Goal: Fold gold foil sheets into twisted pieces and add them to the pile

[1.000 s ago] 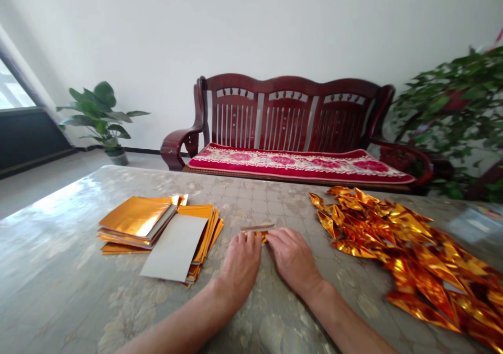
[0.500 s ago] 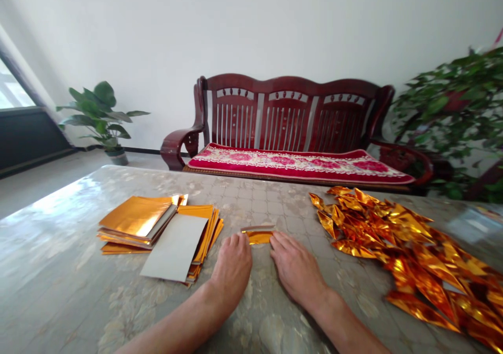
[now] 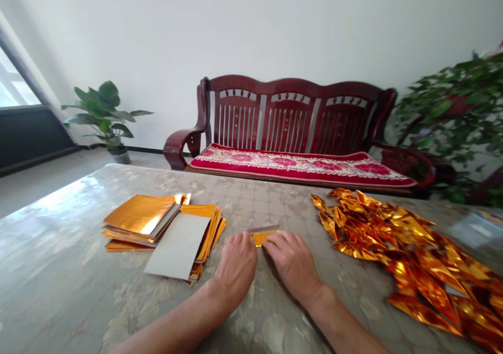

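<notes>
Between my hands, low on the table, lies a narrow folded sheet of gold foil paper (image 3: 261,238), with a thin greyish edge showing along its far side. My left hand (image 3: 238,257) has its fingers curled together at the paper's left end. At the right end, my right hand (image 3: 293,260) grips it with bent fingers, covering part of the fold. To the left rest a stack of flat gold foil paper (image 3: 137,213) and a second stack topped by a grey-backed sheet (image 3: 178,246). Folded gold foil pieces (image 3: 408,260) lie heaped on the right.
A patterned cover lies over the table (image 3: 78,291). At its right end is a clear plastic packet (image 3: 477,228). Beyond the table stands a dark red wooden bench (image 3: 291,123) with a red floral cushion (image 3: 302,164). Potted plants (image 3: 104,113) flank it.
My right hand has shifted inward over the paper, covering more of it. The strip now sits slightly tilted between my hands. The whole view has moved a little.
</notes>
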Tool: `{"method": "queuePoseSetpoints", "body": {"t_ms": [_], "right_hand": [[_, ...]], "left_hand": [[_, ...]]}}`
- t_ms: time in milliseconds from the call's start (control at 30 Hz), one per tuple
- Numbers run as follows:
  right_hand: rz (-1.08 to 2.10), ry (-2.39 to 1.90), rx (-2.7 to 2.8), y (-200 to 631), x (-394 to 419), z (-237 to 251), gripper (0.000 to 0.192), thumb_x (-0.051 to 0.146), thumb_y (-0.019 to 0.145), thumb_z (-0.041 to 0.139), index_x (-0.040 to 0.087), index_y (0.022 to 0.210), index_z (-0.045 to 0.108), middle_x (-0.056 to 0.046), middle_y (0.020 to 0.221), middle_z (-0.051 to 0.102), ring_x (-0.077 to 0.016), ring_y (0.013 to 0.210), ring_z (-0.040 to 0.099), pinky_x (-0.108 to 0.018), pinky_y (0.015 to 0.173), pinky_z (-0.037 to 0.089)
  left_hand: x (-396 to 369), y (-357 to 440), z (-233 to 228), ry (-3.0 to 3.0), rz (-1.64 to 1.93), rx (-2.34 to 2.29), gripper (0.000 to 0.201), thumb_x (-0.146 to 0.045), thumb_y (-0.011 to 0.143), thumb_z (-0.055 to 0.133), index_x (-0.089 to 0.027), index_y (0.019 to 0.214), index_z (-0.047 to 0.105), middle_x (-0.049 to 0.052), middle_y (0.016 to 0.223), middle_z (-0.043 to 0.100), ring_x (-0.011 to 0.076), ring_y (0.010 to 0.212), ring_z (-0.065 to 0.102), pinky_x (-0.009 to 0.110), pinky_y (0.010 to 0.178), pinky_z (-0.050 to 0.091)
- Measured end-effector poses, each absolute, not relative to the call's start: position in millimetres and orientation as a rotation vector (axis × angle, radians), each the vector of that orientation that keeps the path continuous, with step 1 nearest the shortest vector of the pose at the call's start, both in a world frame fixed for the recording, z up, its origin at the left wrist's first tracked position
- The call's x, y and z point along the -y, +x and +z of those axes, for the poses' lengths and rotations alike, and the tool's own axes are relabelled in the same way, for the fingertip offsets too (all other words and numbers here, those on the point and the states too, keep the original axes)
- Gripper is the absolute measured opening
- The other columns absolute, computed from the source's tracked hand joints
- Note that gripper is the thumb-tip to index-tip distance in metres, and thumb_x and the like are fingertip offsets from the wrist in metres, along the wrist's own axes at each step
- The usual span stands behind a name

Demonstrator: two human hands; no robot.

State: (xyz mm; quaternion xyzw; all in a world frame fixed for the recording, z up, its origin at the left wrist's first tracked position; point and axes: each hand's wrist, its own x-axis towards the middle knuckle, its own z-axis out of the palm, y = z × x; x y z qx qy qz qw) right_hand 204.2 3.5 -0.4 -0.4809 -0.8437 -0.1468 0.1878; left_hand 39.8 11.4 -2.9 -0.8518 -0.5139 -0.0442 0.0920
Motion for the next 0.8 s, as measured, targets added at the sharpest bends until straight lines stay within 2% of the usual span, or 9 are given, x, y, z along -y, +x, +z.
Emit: {"method": "queuePoseSetpoints", "body": {"t_ms": [67,200,367,500,633,800], "right_hand": [[-0.419,-1.338,2.418,198.0,-6.7,-1.4,0.009,0.018,0.093,0.061,0.023,0.092,0.068,-0.002,0.090,0.068,-0.0207,0.090,0.055,-0.034,0.077,0.035],[-0.462,-1.347,2.418,199.6,-13.6,-6.4,0.018,0.015,0.095,0.055,0.021,0.081,0.065,-0.003,0.082,0.065,-0.0196,0.081,0.053,-0.033,0.073,0.032],[-0.503,-1.377,2.374,204.1,-16.7,-10.1,0.018,0.014,0.095,0.053,0.020,0.081,0.063,-0.003,0.081,0.064,-0.0196,0.078,0.052,-0.033,0.071,0.030],[-0.489,-1.427,2.353,204.8,-19.9,-11.9,0.016,0.016,0.095,0.054,0.020,0.081,0.062,-0.003,0.081,0.063,-0.0201,0.080,0.053,-0.033,0.072,0.029],[-0.430,-1.462,2.347,207.0,-22.3,-12.4,0.015,0.016,0.095,0.053,0.020,0.084,0.061,-0.003,0.083,0.063,-0.0201,0.081,0.053,-0.033,0.073,0.031],[-0.334,-1.469,2.342,206.4,-18.1,-8.5,0.014,0.014,0.093,0.051,0.019,0.085,0.061,-0.004,0.086,0.063,-0.0206,0.085,0.053,-0.032,0.075,0.033]], "left_hand": [[-10.8,41.8,-0.9,-2.557,-0.185,1.526,0.018,-0.007,0.088,0.052,-0.013,0.095,0.068,0.011,0.093,0.063,0.0244,0.088,0.059,0.035,0.074,0.048],[-13.0,33.3,8.4,-2.693,-0.218,1.473,0.017,-0.008,0.087,0.052,-0.016,0.089,0.067,0.008,0.090,0.063,0.0241,0.089,0.059,0.035,0.075,0.047],[-21.1,16.2,12.8,-2.772,-0.372,1.470,0.023,-0.013,0.092,0.048,-0.022,0.095,0.069,0.005,0.094,0.063,0.0194,0.089,0.059,0.031,0.078,0.047],[-26.9,13.1,8.9,-2.799,-0.459,1.485,0.019,-0.018,0.092,0.052,-0.023,0.097,0.070,0.004,0.100,0.062,0.0177,0.092,0.059,0.030,0.083,0.046],[-31.8,13.9,6.0,-2.758,-0.525,1.524,0.015,-0.024,0.092,0.056,-0.024,0.094,0.071,0.003,0.101,0.061,0.0176,0.094,0.057,0.029,0.083,0.045],[-32.1,19.2,4.5,-2.701,-0.611,1.520,0.023,-0.024,0.096,0.051,-0.024,0.086,0.072,0.003,0.100,0.061,0.0174,0.093,0.056,0.029,0.083,0.044]]}}
